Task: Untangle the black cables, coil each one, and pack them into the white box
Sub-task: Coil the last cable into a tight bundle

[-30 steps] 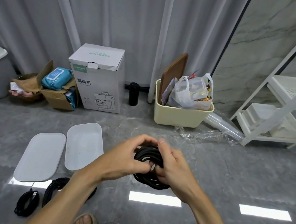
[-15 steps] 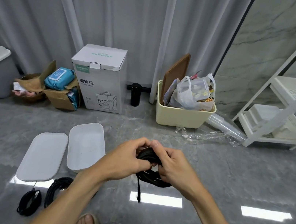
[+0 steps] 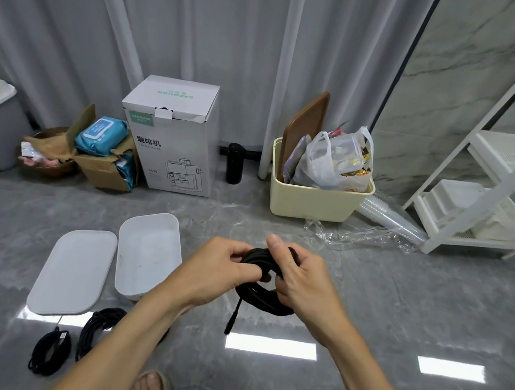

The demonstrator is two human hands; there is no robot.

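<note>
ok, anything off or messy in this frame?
One thing: the coiled cable gripped by the left hand and right hand has a loose plug end dangling below the coil. Crumpled clear plastic wrap also litters the floor by the cream bin.

I held the coiled cable (image 3: 264,282) between my left hand (image 3: 217,272) and right hand (image 3: 303,278). The box (image 3: 148,253) sat left, its lid (image 3: 72,272) beside it, 2 coils (image 3: 50,351) nearer me.
</note>
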